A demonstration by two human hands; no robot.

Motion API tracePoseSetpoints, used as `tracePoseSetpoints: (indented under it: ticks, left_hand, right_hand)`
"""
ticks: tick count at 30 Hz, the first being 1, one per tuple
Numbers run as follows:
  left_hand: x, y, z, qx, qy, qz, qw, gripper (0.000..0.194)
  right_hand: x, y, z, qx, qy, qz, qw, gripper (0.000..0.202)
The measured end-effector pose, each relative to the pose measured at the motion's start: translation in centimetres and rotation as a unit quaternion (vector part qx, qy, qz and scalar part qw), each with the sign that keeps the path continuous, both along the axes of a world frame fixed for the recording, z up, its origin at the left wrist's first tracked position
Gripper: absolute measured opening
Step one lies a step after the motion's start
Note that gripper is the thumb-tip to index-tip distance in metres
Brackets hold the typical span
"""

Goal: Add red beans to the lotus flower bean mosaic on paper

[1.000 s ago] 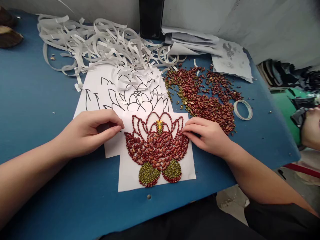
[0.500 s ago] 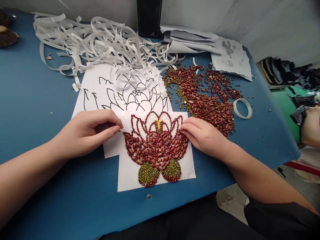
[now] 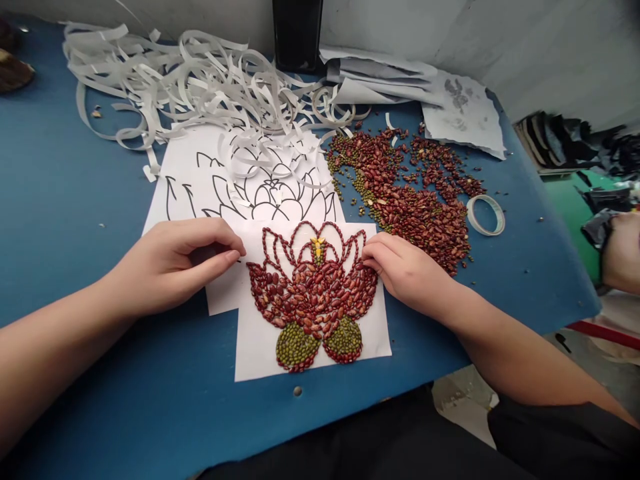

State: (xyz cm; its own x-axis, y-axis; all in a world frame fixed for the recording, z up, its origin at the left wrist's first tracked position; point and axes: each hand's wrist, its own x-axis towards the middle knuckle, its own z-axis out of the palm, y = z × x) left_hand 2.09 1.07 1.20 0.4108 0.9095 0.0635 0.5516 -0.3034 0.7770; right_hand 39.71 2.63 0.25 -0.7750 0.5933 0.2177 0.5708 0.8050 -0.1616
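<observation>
Right hand: here at the bean flower's two o'clock, my right hand [image 3: 364, 257] has its thumb and fingertips drawn in at the petal edge; whether they close on a bean, I cannot tell.
Left hand: at ten o'clock, my left hand [image 3: 241, 255] curves its thumb and index tip close together, just beside the flower; I cannot tell if they meet.
Bean flower: sitting centre stage, the bean flower [image 3: 315, 293] has its lower petals packed with speckled red beans, and upper petals outlined in single rows over white.
Flower's accents: a yellow piece [image 3: 317, 247] stands out towards twelve; green rounds [image 3: 297, 343] edged in red sit at five and seven.
Backing: all that lies on a white sheet [image 3: 257, 353], flat on the blue table [image 3: 165, 407].
Line drawing: out at eleven, a line drawing [image 3: 190, 160] in black reaches under the white sheet.
Loose beans: between one and two, loose beans [image 3: 420, 213], red and green mixed, spread on the tabletop.
Ring: farther out at two, a pale ring [image 3: 486, 215] lies flat.
Paper: curled strips [image 3: 200, 87] heap up at eleven; folded papers [image 3: 395, 80] lie at one.
Far edge: a black slab [image 3: 297, 33] stands at twelve.
</observation>
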Motion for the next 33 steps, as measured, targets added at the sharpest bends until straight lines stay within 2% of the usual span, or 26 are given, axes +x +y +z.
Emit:
tracePoseSetpoints:
  ticks: [17,28,33]
  left_hand:
    - [0.07,0.02,0.31,-0.012,0.017,0.002,1.0,0.023]
    - [0.15,0.05,0.39,-0.019,0.011,0.009,1.0,0.024]
    - [0.18,0.03,0.39,-0.019,0.015,0.007,1.0,0.024]
  right_hand:
    - [0.22,0.1,-0.14,-0.012,0.032,0.011,0.999,0.018]
    - [0.36,0.09,-0.02,0.003,0.016,0.013,1.0,0.019]
    - [0.32,0.22,0.12,-0.018,0.021,0.003,1.0,0.017]
